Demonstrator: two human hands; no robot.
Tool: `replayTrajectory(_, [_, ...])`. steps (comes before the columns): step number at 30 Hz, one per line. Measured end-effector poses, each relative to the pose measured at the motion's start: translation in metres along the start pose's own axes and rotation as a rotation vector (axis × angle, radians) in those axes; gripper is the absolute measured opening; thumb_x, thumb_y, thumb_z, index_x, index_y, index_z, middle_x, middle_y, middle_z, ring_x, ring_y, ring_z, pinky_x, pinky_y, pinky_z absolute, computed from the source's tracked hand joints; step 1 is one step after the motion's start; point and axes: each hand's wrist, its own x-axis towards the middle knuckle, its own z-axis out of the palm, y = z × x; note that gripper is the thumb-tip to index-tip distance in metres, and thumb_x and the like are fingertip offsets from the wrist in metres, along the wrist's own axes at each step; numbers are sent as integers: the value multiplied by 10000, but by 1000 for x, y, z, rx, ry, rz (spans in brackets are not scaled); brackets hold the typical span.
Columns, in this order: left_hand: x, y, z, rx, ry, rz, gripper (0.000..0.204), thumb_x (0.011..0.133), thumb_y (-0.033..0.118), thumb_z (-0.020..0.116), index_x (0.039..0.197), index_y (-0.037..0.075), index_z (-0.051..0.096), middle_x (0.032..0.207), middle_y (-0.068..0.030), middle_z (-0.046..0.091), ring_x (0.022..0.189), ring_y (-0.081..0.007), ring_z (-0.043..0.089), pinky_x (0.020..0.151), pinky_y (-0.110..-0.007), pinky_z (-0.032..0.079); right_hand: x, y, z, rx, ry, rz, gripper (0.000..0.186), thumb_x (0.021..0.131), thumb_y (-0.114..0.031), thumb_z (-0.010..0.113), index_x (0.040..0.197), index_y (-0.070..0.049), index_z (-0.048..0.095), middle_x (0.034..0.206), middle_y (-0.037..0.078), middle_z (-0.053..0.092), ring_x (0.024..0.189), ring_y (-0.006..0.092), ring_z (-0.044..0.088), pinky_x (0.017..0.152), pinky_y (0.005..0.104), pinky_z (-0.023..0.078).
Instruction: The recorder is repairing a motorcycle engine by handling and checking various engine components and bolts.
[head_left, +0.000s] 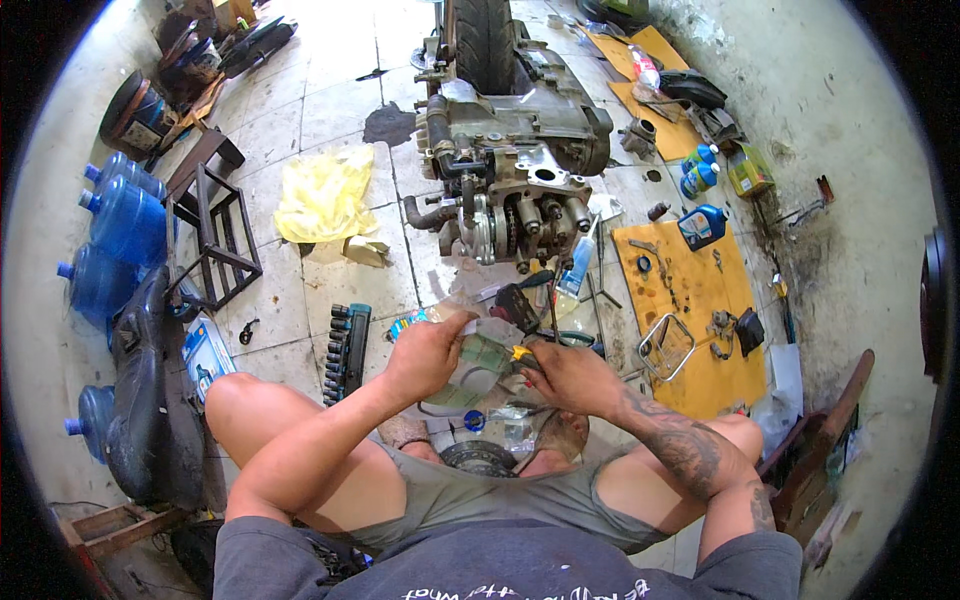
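Pinched between the fingers and thumb of my left hand [425, 355] is a clear plastic packet [480, 370] with something pale green and flat in it. It hangs between my knees, above my feet. My right hand [575, 378] is closed round a small tool with a yellow and black end [521, 353], right beside the packet's right edge; its kind is mostly hidden by my fingers. Just beyond both hands stands a scooter engine [525, 140] with its cylinder head parts exposed and a tyre [481, 45] behind it.
A socket set [345, 352] lies left of my hands. A yellow plastic bag [325, 195] and a black metal frame [215, 235] are farther left, near blue water jugs [128, 215]. On the right, cardboard [640, 250] carries loose parts and a blue bottle [702, 228].
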Motion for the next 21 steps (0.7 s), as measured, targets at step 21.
replayTrajectory(21, [0,-14,-46,-416,403,-65,244,1042,175,438,1027,15,621,697,-155,606,596,-196,540,609,-326,463,-11,131,101,-122,-147,411,307,916,-250,559,1027,24,643,941,211,696,874,368,692,740,469,558])
